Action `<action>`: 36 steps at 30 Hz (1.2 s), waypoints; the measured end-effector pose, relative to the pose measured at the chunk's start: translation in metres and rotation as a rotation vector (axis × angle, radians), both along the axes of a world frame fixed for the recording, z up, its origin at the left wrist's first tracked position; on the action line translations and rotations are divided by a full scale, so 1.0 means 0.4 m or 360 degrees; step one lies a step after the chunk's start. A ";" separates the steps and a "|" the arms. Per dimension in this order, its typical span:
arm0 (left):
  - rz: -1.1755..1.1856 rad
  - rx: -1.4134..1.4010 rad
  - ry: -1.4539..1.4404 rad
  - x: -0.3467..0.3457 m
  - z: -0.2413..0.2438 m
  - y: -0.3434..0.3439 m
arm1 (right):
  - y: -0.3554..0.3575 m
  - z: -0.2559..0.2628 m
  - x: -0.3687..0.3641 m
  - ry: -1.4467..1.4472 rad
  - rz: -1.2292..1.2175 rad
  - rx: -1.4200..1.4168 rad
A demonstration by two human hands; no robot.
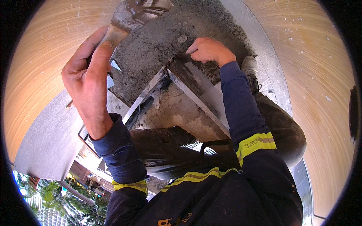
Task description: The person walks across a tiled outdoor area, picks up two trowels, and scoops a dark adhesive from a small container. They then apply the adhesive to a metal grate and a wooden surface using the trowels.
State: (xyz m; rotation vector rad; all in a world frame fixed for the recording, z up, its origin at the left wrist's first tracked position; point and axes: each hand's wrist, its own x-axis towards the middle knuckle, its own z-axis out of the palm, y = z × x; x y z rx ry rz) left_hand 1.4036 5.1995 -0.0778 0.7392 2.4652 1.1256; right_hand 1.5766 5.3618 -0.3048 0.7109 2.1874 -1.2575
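My left hand [90,76] is raised at the upper left, thumb and fingers closed around the handle of a putty knife [120,26]. Its wide blade is smeared with wet dark grey paste [147,11] and partly leaves the top of the view. My right hand [210,50], fingers curled, is at the far end of a flat slab [198,76] with a dark smear along it. Whether the fingers grip that end or only touch it is hidden. This slab meets a second slab [144,94] at a corner, forming a V with pale edges.
Rough grey mortar [158,42] covers the ground beyond the corner. Curved wood-look panels [319,84] rise on both sides. Small pale shards [115,65] lie below my left hand. My bent knee [285,132] and shoe [249,65] are at the right. Green plants [51,189] show lower left.
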 end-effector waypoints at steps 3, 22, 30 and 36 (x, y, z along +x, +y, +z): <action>0.0000 0.0020 -0.0032 0.000 0.003 0.002 | 0.001 0.013 0.023 0.0100 0.0053 0.0012; 0.0005 -0.0150 0.0317 -0.009 0.013 0.014 | 0.010 0.467 0.030 0.1526 -0.0813 0.0683; -0.0175 -0.0297 0.0724 0.021 0.026 0.020 | 0.002 0.451 0.006 0.1395 -0.0587 0.1095; -0.0192 -0.0246 0.0799 0.032 0.008 0.023 | 0.004 0.375 0.057 0.1157 -0.0527 0.0995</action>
